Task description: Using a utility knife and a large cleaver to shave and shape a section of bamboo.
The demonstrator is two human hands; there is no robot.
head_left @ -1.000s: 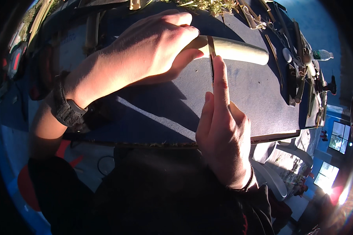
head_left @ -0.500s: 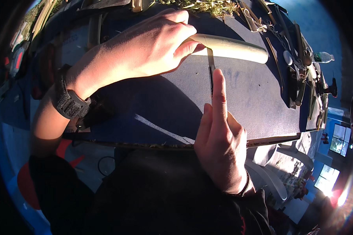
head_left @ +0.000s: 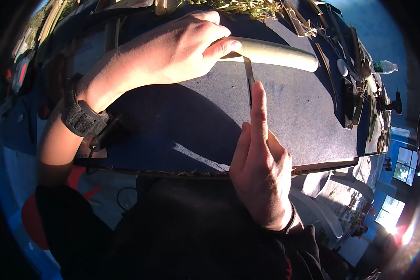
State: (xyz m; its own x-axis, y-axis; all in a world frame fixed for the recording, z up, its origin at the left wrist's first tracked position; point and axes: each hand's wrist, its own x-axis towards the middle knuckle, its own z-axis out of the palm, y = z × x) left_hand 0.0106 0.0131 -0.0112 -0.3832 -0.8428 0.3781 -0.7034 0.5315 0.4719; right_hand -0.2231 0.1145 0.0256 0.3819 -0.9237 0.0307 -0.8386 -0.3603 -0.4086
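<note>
A pale, smooth bamboo piece (head_left: 280, 53) lies slanted across the far part of the dark blue table. My left hand (head_left: 191, 46) is wrapped over its left end, thumb along the near side; that end is hidden under the hand. My right hand (head_left: 262, 163) grips a thin, dark-bladed knife (head_left: 249, 74), with the index finger stretched along the blade's back. The knife's handle is hidden inside the fist. Its far end meets the near edge of the bamboo, just right of my left thumb.
Green and straw-coloured shavings (head_left: 247, 8) are heaped at the far edge. Thin sticks, tools and a clear plastic bottle (head_left: 384, 67) crowd the right side. A dark blue table (head_left: 303, 121) spreads under my hands, its near edge close to my body.
The knife has slid slightly left along the bamboo and its blade tilts more. My left hand has shifted slightly, its thumb now straighter along the bamboo.
</note>
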